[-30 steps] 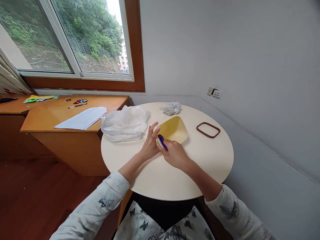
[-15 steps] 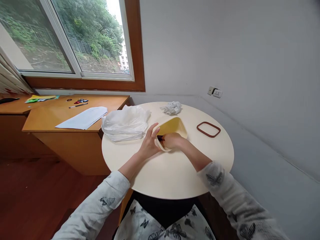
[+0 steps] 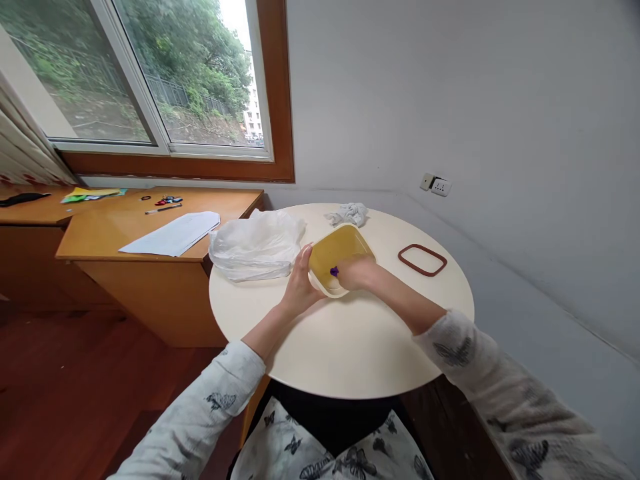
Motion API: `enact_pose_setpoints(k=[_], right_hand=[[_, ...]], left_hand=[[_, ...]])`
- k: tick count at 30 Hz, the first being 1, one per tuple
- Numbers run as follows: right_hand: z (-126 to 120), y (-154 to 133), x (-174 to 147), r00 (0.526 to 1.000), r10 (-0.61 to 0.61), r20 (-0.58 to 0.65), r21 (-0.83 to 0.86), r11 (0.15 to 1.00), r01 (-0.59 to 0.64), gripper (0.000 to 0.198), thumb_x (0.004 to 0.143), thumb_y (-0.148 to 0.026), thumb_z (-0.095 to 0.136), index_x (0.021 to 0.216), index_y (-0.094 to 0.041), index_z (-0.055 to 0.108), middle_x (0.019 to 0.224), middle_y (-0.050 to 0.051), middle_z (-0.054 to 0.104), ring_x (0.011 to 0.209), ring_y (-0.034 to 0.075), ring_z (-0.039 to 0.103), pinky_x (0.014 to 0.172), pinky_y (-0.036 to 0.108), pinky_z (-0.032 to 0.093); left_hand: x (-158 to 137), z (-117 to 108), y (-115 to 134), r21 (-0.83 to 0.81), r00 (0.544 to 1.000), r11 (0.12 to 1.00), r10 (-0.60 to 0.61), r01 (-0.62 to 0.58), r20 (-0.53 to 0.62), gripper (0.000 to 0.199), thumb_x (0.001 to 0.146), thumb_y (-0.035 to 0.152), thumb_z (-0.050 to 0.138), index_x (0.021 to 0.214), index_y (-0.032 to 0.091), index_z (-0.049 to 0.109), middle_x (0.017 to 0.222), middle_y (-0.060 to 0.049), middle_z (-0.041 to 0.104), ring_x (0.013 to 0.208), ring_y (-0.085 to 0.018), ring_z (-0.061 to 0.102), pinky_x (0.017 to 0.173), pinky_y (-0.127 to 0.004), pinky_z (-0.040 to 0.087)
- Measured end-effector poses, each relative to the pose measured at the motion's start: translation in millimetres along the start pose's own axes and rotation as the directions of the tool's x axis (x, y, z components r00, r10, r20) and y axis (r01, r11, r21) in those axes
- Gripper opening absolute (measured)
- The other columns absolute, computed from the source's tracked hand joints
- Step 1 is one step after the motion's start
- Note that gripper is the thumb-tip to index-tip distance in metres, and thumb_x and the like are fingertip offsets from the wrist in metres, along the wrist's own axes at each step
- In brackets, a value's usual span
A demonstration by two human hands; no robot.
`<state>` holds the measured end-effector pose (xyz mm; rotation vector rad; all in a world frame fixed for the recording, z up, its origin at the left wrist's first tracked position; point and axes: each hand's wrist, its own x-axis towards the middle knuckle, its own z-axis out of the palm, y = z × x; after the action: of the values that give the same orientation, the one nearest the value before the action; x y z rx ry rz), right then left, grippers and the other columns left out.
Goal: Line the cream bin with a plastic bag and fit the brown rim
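A cream-yellow, open-topped bin (image 3: 342,241) is tilted over the round table with its mouth facing me. My left hand (image 3: 300,285) grips its left side, thumb at the upper rim and the fingers partly hidden beneath. Reaching into the mouth from the right, my right hand (image 3: 356,272) has its fingers closed. A small purple piece (image 3: 334,271), perhaps cloth, pokes out of that fist; the rest of it is covered by the hand.
A brown rounded-rectangular ring (image 3: 423,260) lies on the right of the cream table (image 3: 350,360). At the back left is a white plastic bag (image 3: 257,247), with a crumpled grey cloth (image 3: 349,214) behind the bin. A wooden desk (image 3: 100,233) holding papers (image 3: 173,233) stands left.
The bin has turned so that more of its inside faces me. My right hand has shifted slightly right and up inside it, and the purple piece now shows.
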<state>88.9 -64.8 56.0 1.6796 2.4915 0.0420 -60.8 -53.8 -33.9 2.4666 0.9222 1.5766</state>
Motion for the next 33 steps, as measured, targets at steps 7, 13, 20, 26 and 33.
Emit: enact_pose_setpoints(k=[7, 13, 20, 26, 33], right_hand=[[-2.2, 5.8, -63.5, 0.979, -0.198, -0.042, 0.029, 0.980, 0.199, 0.026, 0.085, -0.023, 0.040, 0.098, -0.020, 0.063, 0.096, 0.008, 0.066, 0.087, 0.022, 0.060, 0.074, 0.032, 0.042], [23.5, 32.5, -71.6, 0.905, -0.378, -0.197, -0.045, 0.925, 0.376, 0.040, 0.083, -0.020, 0.048, 0.123, -0.018, 0.046, 0.121, 0.009, 0.054, 0.114, 0.021, 0.046, 0.102, 0.039, 0.023], [30.9, 34.2, -50.8, 0.859, -0.400, -0.320, -0.299, 0.903, 0.309, 0.032, 0.083, -0.004, 0.036, 0.107, -0.011, 0.055, 0.096, 0.011, 0.063, 0.093, 0.019, 0.057, 0.097, 0.034, 0.027], [33.1, 27.6, -48.7, 0.909, -0.302, -0.287, -0.173, 0.950, 0.261, 0.039, 0.083, -0.006, 0.037, 0.120, -0.015, 0.047, 0.095, 0.009, 0.065, 0.073, 0.018, 0.060, 0.063, 0.027, 0.037], [40.1, -2.6, -33.8, 0.898, -0.080, -0.433, 0.151, 0.975, 0.160, 0.032, 0.092, -0.027, 0.032, 0.116, -0.018, 0.051, 0.092, 0.007, 0.066, 0.077, 0.016, 0.061, 0.066, 0.026, 0.039]], left_hand=[[3.7, -1.8, 6.1, -0.031, 0.995, 0.995, 0.100, -0.100, 0.018, 0.103, 0.063, 0.046, 0.070, 0.137, 0.029, 0.001, 0.140, -0.013, 0.020, 0.130, -0.032, 0.024, 0.103, -0.049, 0.031], [3.8, -1.7, 3.2, -0.058, 0.992, 0.990, 0.127, -0.126, 0.017, 0.103, 0.061, 0.044, 0.072, 0.137, 0.030, 0.004, 0.140, -0.013, 0.022, 0.129, -0.032, 0.026, 0.101, -0.050, 0.034], [-0.3, -4.7, -0.9, -0.041, 1.000, 0.999, 0.028, -0.027, 0.012, 0.105, 0.061, 0.050, 0.069, 0.137, 0.029, 0.000, 0.141, -0.013, 0.023, 0.127, -0.036, 0.028, 0.101, -0.054, 0.030], [-3.5, -1.1, -1.5, -0.041, 0.994, 0.993, -0.110, 0.111, 0.005, 0.101, 0.069, 0.038, 0.068, 0.138, 0.029, -0.005, 0.144, -0.015, 0.020, 0.133, -0.028, 0.021, 0.105, -0.053, 0.023], [-2.5, 0.1, 5.0, -0.026, 0.986, 0.985, -0.168, 0.168, -0.020, 0.105, 0.067, 0.034, 0.071, 0.138, 0.029, -0.006, 0.144, -0.015, 0.017, 0.133, -0.029, 0.019, 0.104, -0.052, 0.023]])
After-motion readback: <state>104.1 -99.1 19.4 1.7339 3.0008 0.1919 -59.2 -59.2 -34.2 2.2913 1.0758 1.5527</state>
